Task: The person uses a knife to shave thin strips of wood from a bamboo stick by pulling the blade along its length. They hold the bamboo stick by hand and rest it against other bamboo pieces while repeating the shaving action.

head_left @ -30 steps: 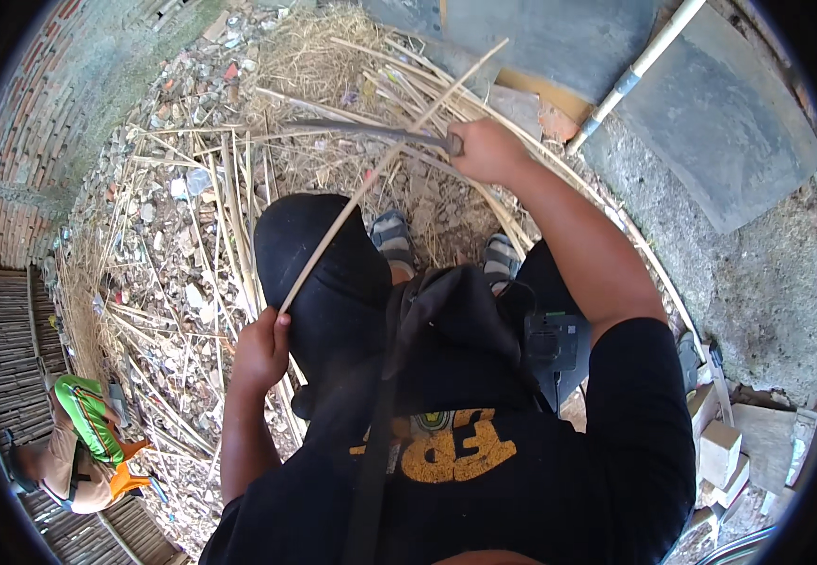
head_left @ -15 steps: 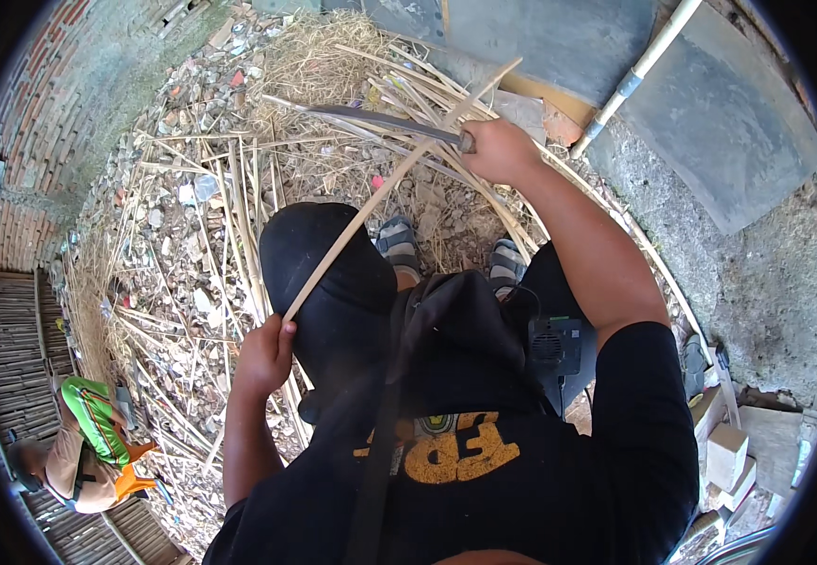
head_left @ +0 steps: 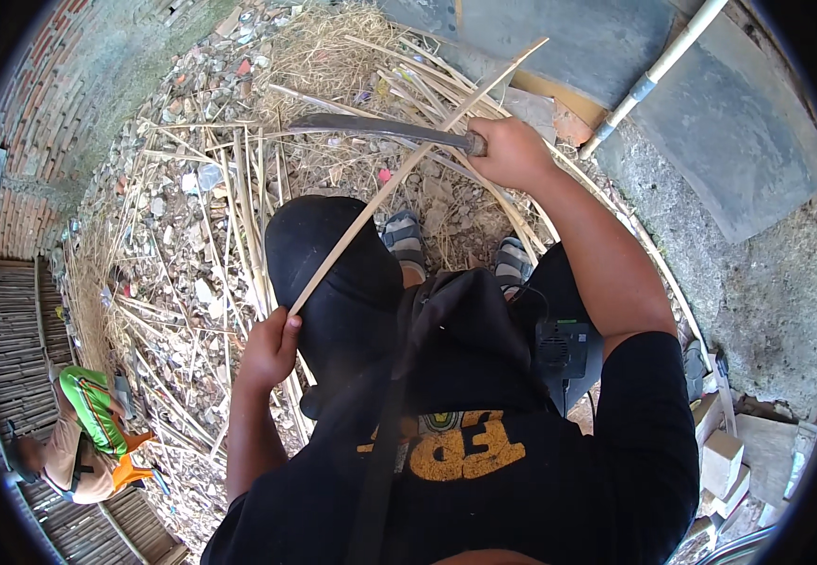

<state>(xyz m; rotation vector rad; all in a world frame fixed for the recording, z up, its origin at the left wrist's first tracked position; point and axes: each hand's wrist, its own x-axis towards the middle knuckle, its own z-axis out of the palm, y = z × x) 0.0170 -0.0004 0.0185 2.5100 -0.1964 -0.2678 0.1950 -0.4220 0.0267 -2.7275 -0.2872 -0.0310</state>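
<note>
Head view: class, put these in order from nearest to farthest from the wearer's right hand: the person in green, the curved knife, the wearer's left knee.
1. Curved knife: its handle is in the right hand, its blade pointing left.
2. Left knee: below the blade, left of centre.
3. Person in green: far lower left.

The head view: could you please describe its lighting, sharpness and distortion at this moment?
In the head view, the corners are black and fisheye distortion bows the brick wall; in the head view, daylight looks soft, though the black shirt shows little detail; in the head view, the machete blade and pale strip look fairly sharp.
</note>
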